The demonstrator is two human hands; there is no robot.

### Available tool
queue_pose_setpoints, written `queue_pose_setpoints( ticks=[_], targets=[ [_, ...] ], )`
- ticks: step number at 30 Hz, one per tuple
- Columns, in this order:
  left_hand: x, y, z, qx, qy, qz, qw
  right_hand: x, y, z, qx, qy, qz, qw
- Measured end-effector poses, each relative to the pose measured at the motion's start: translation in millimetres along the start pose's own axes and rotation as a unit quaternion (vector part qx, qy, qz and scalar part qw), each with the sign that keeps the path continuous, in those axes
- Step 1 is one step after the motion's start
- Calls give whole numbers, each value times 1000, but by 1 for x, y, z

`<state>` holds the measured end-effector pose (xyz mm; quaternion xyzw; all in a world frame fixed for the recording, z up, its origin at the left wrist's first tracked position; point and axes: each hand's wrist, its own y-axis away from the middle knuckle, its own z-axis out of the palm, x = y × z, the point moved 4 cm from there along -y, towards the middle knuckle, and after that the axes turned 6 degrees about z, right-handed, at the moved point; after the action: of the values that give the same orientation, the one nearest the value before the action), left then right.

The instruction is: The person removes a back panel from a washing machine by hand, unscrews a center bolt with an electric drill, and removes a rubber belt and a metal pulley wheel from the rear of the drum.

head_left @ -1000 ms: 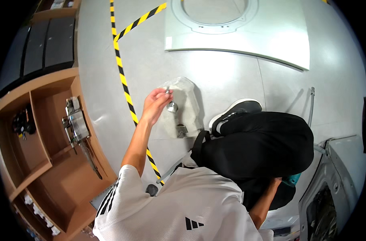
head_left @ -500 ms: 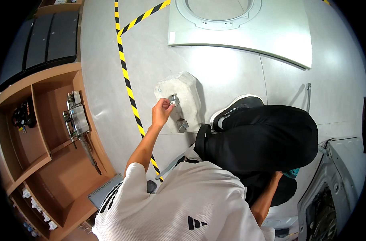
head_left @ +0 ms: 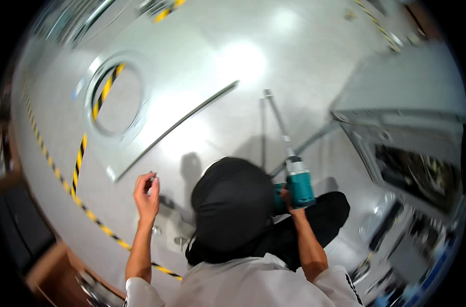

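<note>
My left hand [head_left: 147, 197] is raised left of my black-clad knee, fingertips closed on a small metal piece [head_left: 152, 177], which is blurred and partly hidden. Below it is a pale block [head_left: 169, 230] with metal fittings on top. My right hand [head_left: 291, 202] grips a teal power tool [head_left: 303, 187] right of the knee. A long metal shaft [head_left: 276, 115] extends from the tool's nose away from me over the floor.
A large pale panel [head_left: 166, 66] with a round opening lies ahead on the left. At the right stands a grey metal body part [head_left: 396, 92], with assorted parts [head_left: 406, 245] below it. Striped tape [head_left: 78, 163] marks the floor; wooden compartments [head_left: 49, 271] sit at lower left.
The view has swung strongly, showing more floor ahead and right. The power tool has risen from beside my leg into full view. My left hand has moved up off the block's fitting.
</note>
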<state>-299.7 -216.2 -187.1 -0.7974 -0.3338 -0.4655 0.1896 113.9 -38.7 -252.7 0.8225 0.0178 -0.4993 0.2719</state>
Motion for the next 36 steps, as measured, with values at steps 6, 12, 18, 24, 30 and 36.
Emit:
queue_pose_setpoints(
  ticks=[6,12,18,24,30,36],
  targets=[
    [137,-88,20,-138,96,-4,986,-83,33,-17,70,-24,-125,989],
    [260,-74,6,-284,55,-64,955,-174,85,-46,100,-291,0,952],
    [308,-73,-24,-388,59,-148,908,-267,113,-46,151,-98,-62,982],
    [372,-73,-69,-404,82,-174,894,-362,141,-72,105,-466,28,878],
    [395,-107,-127,-360,119,-179,908,-476,144,-88,207,332,-113,913],
    [461,-158,-145,-325,109,-192,919,-523,138,-96,137,-211,83,964]
  ],
)
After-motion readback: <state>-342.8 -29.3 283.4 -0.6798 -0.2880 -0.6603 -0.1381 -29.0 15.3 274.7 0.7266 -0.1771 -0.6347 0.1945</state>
